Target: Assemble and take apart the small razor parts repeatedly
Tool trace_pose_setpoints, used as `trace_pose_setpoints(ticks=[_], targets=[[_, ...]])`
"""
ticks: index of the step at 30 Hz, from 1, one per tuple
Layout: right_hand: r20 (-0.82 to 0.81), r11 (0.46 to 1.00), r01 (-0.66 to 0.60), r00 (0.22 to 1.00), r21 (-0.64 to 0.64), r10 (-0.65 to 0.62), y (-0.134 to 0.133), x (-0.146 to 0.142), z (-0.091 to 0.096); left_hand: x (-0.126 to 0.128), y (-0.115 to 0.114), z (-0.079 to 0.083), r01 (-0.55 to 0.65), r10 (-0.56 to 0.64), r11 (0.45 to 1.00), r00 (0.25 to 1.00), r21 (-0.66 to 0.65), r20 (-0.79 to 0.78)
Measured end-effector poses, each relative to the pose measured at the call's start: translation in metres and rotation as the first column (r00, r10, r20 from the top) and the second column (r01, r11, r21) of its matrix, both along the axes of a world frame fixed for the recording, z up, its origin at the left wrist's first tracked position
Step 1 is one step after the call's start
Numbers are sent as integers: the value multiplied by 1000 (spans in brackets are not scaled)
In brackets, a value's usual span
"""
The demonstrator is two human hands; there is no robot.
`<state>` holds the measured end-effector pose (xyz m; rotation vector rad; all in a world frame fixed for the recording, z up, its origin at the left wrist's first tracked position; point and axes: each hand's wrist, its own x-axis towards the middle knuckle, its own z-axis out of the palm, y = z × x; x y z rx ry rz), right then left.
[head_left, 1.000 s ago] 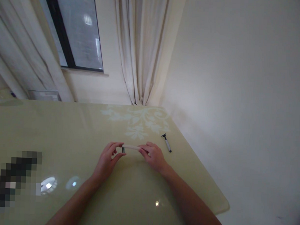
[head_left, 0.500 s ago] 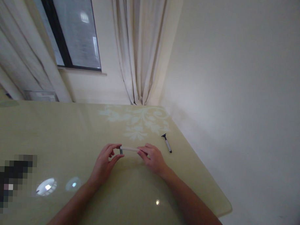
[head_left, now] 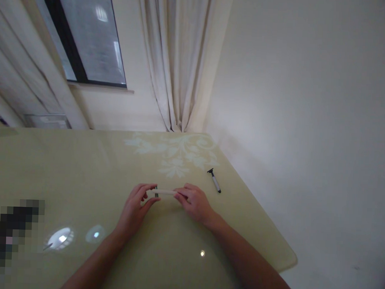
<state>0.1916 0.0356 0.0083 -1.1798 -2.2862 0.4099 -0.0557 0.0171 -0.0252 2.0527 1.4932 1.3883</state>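
Across the near part of the glossy table (head_left: 163,253), bright spots of reflected light shine. Above it, the two hands are apart, linked by a pale strip (head_left: 167,192) running between them. The right hand (head_left: 195,203) pinches the strip's right end; the left hand (head_left: 136,205) grips a small dark piece (head_left: 156,191) at its other end between thumb and fingertips. Whether the two join is too small to tell. Beyond the right hand lies a razor (head_left: 216,183), then a white floral pattern (head_left: 174,168), and farthest a hanging curtain (head_left: 179,55) and window (head_left: 92,35).
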Motion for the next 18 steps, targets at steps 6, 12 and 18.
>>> trace_pose_setpoints(ticks=[6, 12, 18], targets=[[-22, 1000, -11, 1000, -25, 10, 1, 0, -3, 1, 1, 5, -18, 18, 1000, 1000, 18, 9], [-20, 1000, -22, 1000, -6, 22, -1, -2, -1, 2, 1, 2, 3, -3, 1000, 1000, 21, -8], [-62, 999, 52, 997, 1, -52, 1, 0, 0, 3, 0, 2, 0, 1, 998, 1000, 64, -17]])
